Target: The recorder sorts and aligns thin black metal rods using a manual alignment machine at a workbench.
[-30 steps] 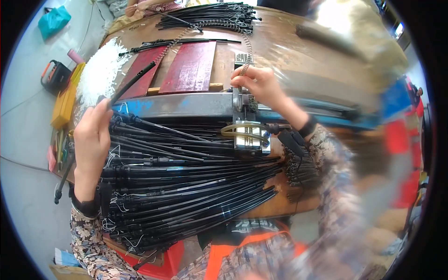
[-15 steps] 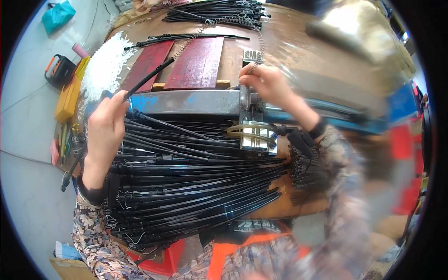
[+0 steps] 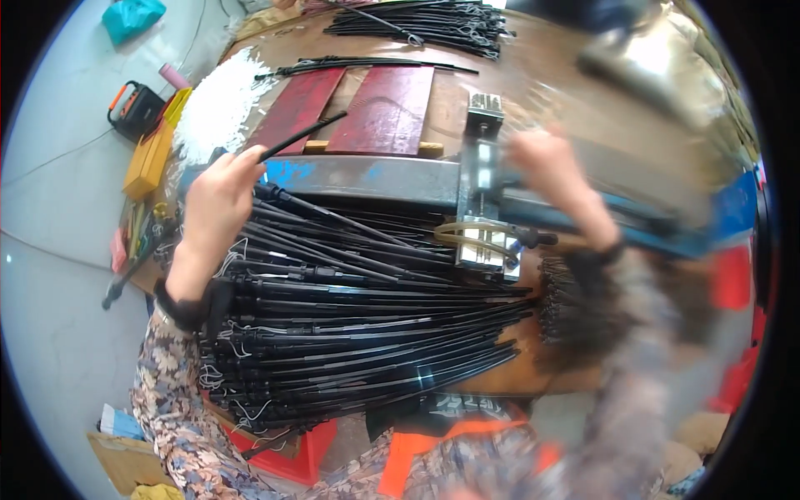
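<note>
My left hand (image 3: 218,193) is closed around a slim black tube (image 3: 304,136), which points up and to the right over the steel beam. From the tube's tip a faint, blurred coil spring (image 3: 385,102) arcs above the dark red board. My right hand (image 3: 546,158) is smeared by motion just right of the metal clamp fixture (image 3: 479,179); its fingers and anything in them cannot be made out. Below both hands spreads a thick layer of long black rods (image 3: 358,308), several with thin white loops at their left ends.
The steel beam (image 3: 375,179) crosses the brown table. White short pieces (image 3: 218,104) are heaped at left, beside a yellow bin (image 3: 148,158). Dark red boards (image 3: 383,112) lie behind the beam, with more black rods (image 3: 417,29) at the back. Dark springs (image 3: 562,304) lie right of the fixture.
My right hand has moved right, off the top of the clamp fixture, and is blurred. The spring's arc has become fainter and lower. The whole view has shifted slightly; my left hand still holds the tube.
</note>
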{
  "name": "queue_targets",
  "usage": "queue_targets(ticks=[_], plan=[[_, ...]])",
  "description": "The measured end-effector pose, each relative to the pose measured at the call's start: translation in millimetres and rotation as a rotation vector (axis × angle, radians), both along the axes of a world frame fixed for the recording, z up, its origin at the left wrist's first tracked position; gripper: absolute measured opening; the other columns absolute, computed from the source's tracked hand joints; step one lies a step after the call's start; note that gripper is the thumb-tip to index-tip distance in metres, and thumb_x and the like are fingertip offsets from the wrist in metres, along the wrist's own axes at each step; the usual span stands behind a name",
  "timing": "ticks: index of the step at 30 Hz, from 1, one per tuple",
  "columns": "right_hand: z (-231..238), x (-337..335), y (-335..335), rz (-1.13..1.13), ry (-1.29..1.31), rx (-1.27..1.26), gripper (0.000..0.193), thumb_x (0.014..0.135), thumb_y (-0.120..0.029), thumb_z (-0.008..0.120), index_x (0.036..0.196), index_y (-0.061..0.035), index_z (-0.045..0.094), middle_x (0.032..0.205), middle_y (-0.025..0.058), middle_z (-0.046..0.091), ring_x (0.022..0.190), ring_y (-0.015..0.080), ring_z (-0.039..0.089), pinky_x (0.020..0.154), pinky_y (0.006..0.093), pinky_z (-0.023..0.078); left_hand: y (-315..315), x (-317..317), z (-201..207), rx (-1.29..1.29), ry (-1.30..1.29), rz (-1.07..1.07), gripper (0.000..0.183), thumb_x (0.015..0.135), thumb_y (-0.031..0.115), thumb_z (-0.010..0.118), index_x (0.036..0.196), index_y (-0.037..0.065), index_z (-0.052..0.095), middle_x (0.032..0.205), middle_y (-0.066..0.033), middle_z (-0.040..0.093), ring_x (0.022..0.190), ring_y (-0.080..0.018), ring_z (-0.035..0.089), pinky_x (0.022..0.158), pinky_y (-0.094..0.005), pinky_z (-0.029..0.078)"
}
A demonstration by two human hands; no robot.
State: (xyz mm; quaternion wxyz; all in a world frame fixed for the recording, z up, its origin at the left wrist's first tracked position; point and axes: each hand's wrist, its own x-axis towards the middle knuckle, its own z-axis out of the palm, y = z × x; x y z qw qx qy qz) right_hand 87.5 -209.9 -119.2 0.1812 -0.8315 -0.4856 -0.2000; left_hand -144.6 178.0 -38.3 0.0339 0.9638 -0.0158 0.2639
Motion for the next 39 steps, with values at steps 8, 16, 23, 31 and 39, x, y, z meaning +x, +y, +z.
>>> queue_targets(ticks=[8, 16, 23, 31, 39], plan=[[-15, 5, -218, -0.3, -0.26, -0.12, 0.009, 0.079, 0.001, 0.066, 0.085, -0.0058, 0.063, 0.076, 0.0127, 0.06, 0.079, 0.0312, 0.057, 0.086, 0.0412, 0.044, -86, 122, -70, -0.024, 0.121, -0.516, 0.016, 0.082, 0.015, 0.065, 0.098, 0.013, 0.065, 0.082, -0.013, 0.063, 0.079, -0.0333, 0.067, 0.067, -0.0435, 0.055], [-22, -3, -224, -0.418, -0.141, -0.143, 0.011, 0.082, 0.0, 0.067, 0.091, -0.0045, 0.063, 0.083, 0.0145, 0.059, 0.085, 0.0323, 0.056, 0.084, 0.0431, 0.044, -105, 143, -94, -0.114, 0.2, -0.448, 0.022, 0.094, 0.023, 0.064, 0.088, 0.001, 0.064, 0.082, -0.014, 0.067, 0.077, -0.035, 0.067, 0.071, -0.0445, 0.055], [-35, -1, -230, -0.461, -0.092, -0.068, 0.007, 0.086, -0.001, 0.066, 0.092, -0.004, 0.065, 0.087, 0.0147, 0.062, 0.096, 0.0331, 0.061, 0.091, 0.0438, 0.045, -116, 144, -113, -0.308, 0.119, -0.497, 0.024, 0.091, 0.022, 0.067, 0.082, -0.001, 0.068, 0.096, -0.018, 0.069, 0.088, -0.0372, 0.068, 0.078, -0.0443, 0.055], [-8, -48, -193, -0.572, 0.114, -0.051, 0.03, 0.085, -0.001, 0.067, 0.115, -0.0044, 0.069, 0.113, 0.0158, 0.07, 0.112, 0.0356, 0.061, 0.103, 0.0467, 0.041, -123, 153, -104, -0.213, 0.204, -0.525, 0.025, 0.096, 0.028, 0.058, 0.087, 0.007, 0.068, 0.082, -0.0156, 0.068, 0.081, -0.0381, 0.068, 0.069, -0.049, 0.055], [-15, -115, -127, -0.186, -0.113, 0.007, 0.03, 0.084, -0.013, 0.073, 0.113, -0.0052, 0.068, 0.093, 0.0061, 0.071, 0.096, 0.0258, 0.064, 0.083, 0.0396, 0.039, -128, 144, -99, -0.162, 0.235, -0.33, 0.022, 0.095, 0.026, 0.061, 0.083, 0.008, 0.058, 0.073, -0.0164, 0.065, 0.074, -0.0387, 0.067, 0.062, -0.0489, 0.052]])
